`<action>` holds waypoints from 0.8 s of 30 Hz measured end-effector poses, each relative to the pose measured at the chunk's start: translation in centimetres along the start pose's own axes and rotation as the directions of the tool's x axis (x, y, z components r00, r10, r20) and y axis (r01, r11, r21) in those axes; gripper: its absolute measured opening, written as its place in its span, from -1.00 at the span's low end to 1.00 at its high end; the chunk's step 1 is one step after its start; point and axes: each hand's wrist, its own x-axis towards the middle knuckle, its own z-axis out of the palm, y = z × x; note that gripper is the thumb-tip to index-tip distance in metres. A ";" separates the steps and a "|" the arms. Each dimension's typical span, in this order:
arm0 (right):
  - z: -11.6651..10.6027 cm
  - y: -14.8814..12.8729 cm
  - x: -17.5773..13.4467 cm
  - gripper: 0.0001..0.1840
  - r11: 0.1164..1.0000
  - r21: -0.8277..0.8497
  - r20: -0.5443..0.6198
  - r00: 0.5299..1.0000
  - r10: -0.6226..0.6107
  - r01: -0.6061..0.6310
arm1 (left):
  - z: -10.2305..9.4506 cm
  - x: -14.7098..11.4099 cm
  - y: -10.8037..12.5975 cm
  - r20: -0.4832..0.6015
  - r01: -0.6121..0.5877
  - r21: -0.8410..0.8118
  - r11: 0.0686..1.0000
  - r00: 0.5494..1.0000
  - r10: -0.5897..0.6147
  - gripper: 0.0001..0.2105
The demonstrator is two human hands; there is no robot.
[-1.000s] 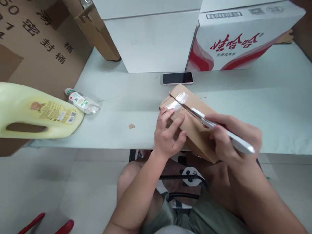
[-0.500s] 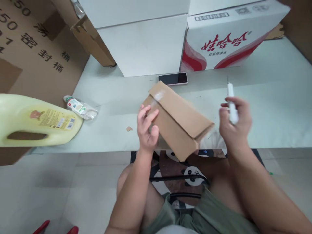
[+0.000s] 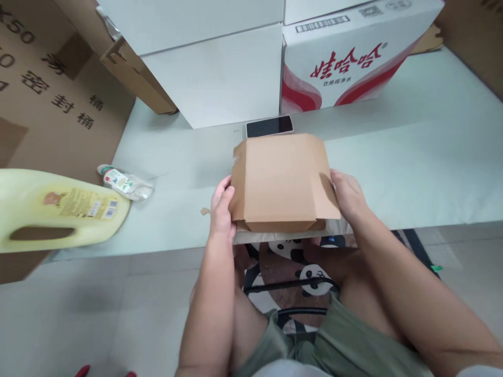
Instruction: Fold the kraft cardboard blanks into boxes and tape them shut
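Note:
A brown cardboard box (image 3: pixel 280 178) is in front of me near the table's front edge, with flaps standing out at its left and right sides. My left hand (image 3: pixel 223 209) grips its left side, thumb on the near face of the flap and fingers partly out of sight. On the opposite side, my right hand (image 3: pixel 348 195) holds the right flap, its fingertips hidden behind the cardboard. The white-handled tool with a thin metal tip, seen earlier, does not show now. Just beyond the box lies a phone (image 3: pixel 270 126), screen up.
White cartons (image 3: pixel 220 84) and a red-and-white carton (image 3: pixel 346 68) line the back of the table (image 3: pixel 424 173). At left are a large brown carton (image 3: pixel 51 136), a yellow jug (image 3: pixel 70 209) and a clear plastic bottle (image 3: pixel 126 183) lying down. A cardboard scrap (image 3: pixel 205 211) lies left of my left hand.
The box has turned from a slanted position to face me squarely, its flaps now spread. My right hand has moved left onto the box; the white-handled tool is out of sight.

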 end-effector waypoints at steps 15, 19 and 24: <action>1.2 0.0 -1.5 -0.19 0.928 0.299 0.409 0.849 -0.335 0.222 | -2.1 0.9 1.4 -0.127 -0.064 -0.064 0.996 0.990 0.056 -0.64; 1.8 0.7 -1.2 -0.29 0.921 0.308 0.268 0.907 -0.324 0.237 | -2.1 0.4 1.4 0.070 -0.067 -0.046 0.997 0.995 0.070 -0.50; 1.7 -0.2 -1.2 -0.22 0.957 0.238 0.050 0.982 -0.183 0.167 | -1.8 0.4 0.3 0.040 -0.203 0.154 0.967 0.979 0.199 -0.24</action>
